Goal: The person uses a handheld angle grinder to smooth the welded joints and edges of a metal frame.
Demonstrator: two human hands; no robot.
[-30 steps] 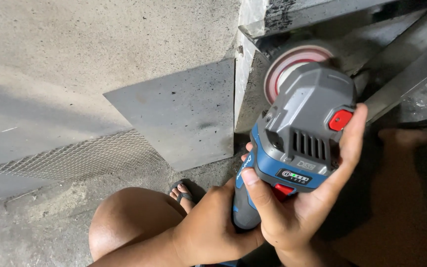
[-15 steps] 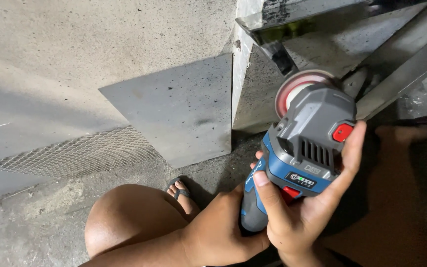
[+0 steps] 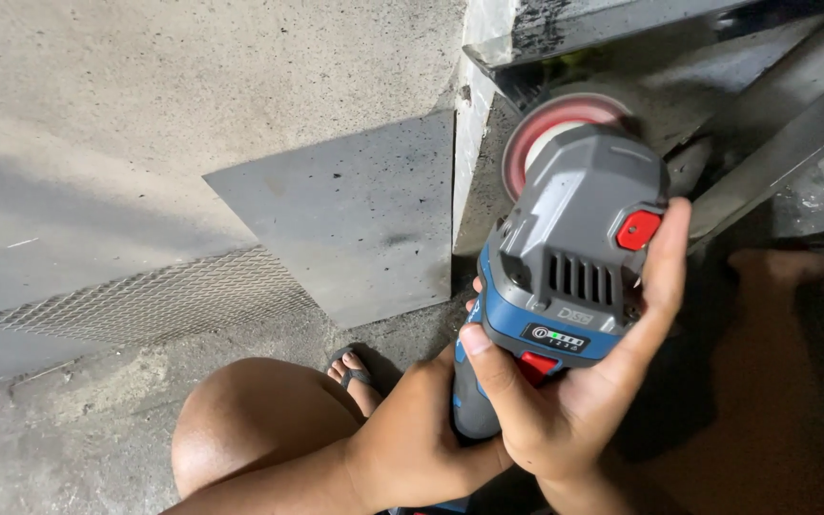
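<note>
Both my hands are on one grinder [image 3: 565, 257]. My right hand [image 3: 574, 401] wraps its grey and blue body from below, fingers curled, index finger stretched up the side next to the red button [image 3: 639, 229], thumb across the blue band. My left hand [image 3: 422, 439] is clenched tight around the dark handle lower down. The grinder points up and away from me, its one red-rimmed disc [image 3: 541, 129] right at the steel angle [image 3: 622, 24] by the white post [image 3: 477, 114]; I can't tell if it touches. One flat steel plate [image 3: 355, 210] leans on the concrete wall [image 3: 193, 95], one mesh sheet [image 3: 154, 300] beside it. My knee [image 3: 250, 429] and one sandalled foot [image 3: 350, 367] sit below, and the grinder's body hides most of the disc.
</note>
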